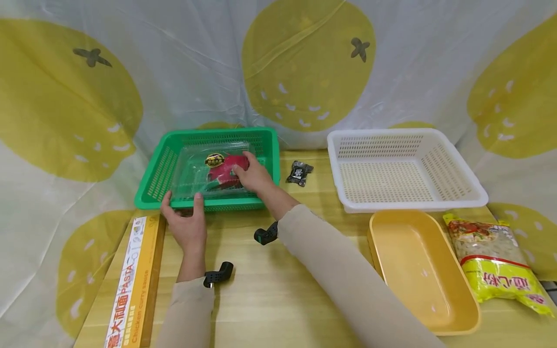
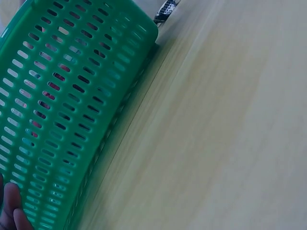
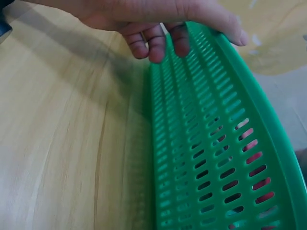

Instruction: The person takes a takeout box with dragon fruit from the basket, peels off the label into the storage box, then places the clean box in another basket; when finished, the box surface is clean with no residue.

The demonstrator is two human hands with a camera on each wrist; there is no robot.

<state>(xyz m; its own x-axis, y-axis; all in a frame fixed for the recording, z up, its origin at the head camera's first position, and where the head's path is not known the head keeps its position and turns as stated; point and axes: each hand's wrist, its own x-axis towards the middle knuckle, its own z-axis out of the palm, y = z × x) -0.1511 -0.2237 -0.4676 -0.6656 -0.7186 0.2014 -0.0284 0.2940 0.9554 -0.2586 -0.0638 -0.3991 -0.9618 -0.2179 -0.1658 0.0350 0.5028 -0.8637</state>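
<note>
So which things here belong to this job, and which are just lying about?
Likely in the job: left hand, right hand, clear container, red fruit inside, green basket.

Apparently lying about: white basket, orange tray, pasta box, black packet, yellow bag.

Green basket [image 1: 276,162], red fruit [image 1: 222,172]

Curtain [image 1: 196,63]: softly bright, stretched toward the edges.
Box [image 1: 187,169]: glossy glints.
Table [image 1: 261,295]: soft shadow near my left hand [image 1: 188,228].
Left wrist view: bluish, dim.
</note>
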